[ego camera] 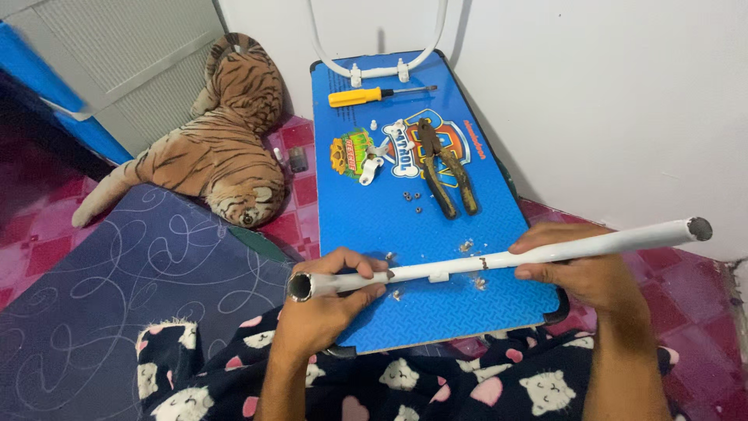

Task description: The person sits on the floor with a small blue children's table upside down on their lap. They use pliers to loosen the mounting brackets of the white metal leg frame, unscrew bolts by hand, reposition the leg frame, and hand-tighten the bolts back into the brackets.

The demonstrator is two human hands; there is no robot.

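Tube [499,260]: white, lying slantwise across the lower frame, above the blue board [436,304].
Left hand [327,300]: fingers wrapped around the tube's left end.
Right hand [580,269]: clasping the tube right of centre.
Pliers [446,173]: centre of the board.
Screwdriver [366,96]: upper board.

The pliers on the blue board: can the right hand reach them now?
Probably not freely: the right hand grips the white tube, which lies across between it and the pliers.
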